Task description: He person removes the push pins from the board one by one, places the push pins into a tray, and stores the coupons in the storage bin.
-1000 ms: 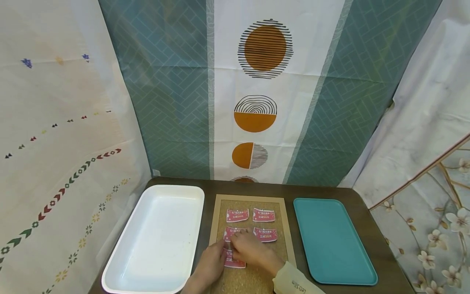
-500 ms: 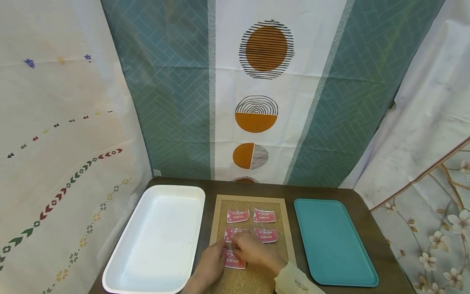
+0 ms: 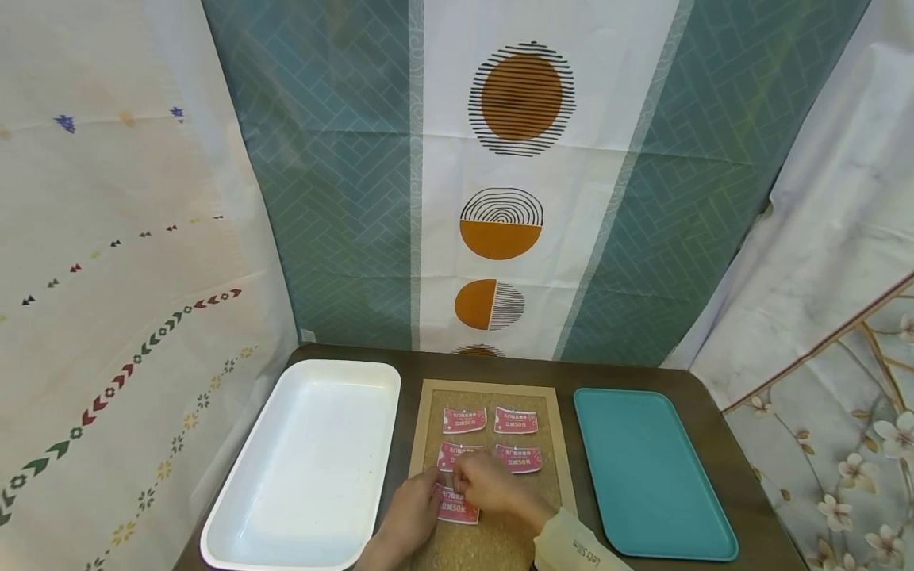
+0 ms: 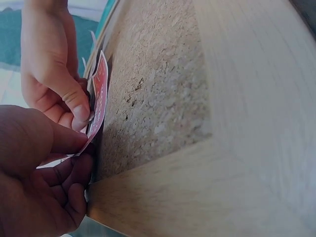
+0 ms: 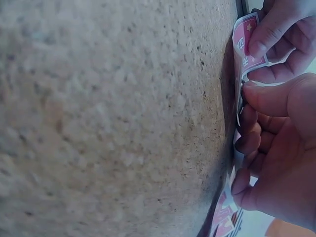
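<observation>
A pink paper coupon [image 3: 457, 507] lies lowest of several on the framed corkboard [image 3: 514, 535]. My left hand [image 3: 410, 507] pinches its left edge between thumb and fingers; the left wrist view shows the coupon [image 4: 100, 96] bowed slightly off the cork. At the top edge of that coupon, my right hand [image 3: 489, 480] pinches a tiny thing that looks like a pushpin, mostly hidden by thumb and fingertips. The right wrist view has the coupon [image 5: 244, 37] under the left thumb, with the right hand [image 5: 281, 143] close beside it. Above, the middle-left coupon [image 3: 453, 456] is partly covered by the right hand.
Other coupons hang on the board: upper left [image 3: 464, 421], upper right [image 3: 516, 421] and middle right [image 3: 518, 459]. A white tray [image 3: 307, 468] stands left of the board and a teal tray [image 3: 653, 472] right of it, on a dark table [image 3: 557, 376]. Curtains surround the table.
The head view has shifted slightly, so the scene sits a little further right and down. Both hands keep nearly the same place on the coupon, the right one moving very little.
</observation>
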The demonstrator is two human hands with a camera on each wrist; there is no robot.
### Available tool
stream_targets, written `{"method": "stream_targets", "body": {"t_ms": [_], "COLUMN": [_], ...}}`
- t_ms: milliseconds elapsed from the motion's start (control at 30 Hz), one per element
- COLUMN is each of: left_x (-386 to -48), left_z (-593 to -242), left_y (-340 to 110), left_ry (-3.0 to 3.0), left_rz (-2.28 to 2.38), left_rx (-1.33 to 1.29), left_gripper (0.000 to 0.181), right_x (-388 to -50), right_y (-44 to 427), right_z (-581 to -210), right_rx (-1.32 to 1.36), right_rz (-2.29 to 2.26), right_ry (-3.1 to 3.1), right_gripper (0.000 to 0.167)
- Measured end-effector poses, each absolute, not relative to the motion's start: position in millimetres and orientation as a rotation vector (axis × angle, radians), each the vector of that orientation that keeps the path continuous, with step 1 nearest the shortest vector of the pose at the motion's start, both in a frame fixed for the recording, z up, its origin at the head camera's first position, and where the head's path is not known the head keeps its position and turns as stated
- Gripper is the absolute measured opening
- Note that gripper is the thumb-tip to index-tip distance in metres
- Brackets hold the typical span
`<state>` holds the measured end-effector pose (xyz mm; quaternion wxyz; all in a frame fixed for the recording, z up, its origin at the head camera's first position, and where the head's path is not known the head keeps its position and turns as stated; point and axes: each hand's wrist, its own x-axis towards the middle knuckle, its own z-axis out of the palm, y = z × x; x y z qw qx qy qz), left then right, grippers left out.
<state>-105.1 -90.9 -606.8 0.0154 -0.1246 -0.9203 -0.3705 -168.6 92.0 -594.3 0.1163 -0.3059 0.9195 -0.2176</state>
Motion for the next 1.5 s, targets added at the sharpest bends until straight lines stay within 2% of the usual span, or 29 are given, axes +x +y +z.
{"method": "stream_targets", "body": {"t_ms": [267,700,1500], "left_x": [-103.9,-109.4,-128.1], "left_z": [-611.4,-604.0,-565.4], "left_y": [-90.7,-92.5,-109.6], "left_ry": [-2.895,-2.882,-2.870], "left_rz": [-1.225,-1.162,-1.149], "left_rx": [-0.350,-0.407,-0.462], "left_gripper": [0.012,0.012,0.013], "right_x": [-165.1,-172.1,-184.6], "right_y": [94.3,99.7,139.1], "right_z": [-600.9,-588.9,-577.3], "right_rx": [-0.911,-0.881,-0.774], "right_rz": [-0.648,-0.972,-1.269], "right_ry": [2.695,2.509,2.380], "right_gripper": [0.022,0.021,0.004]}}
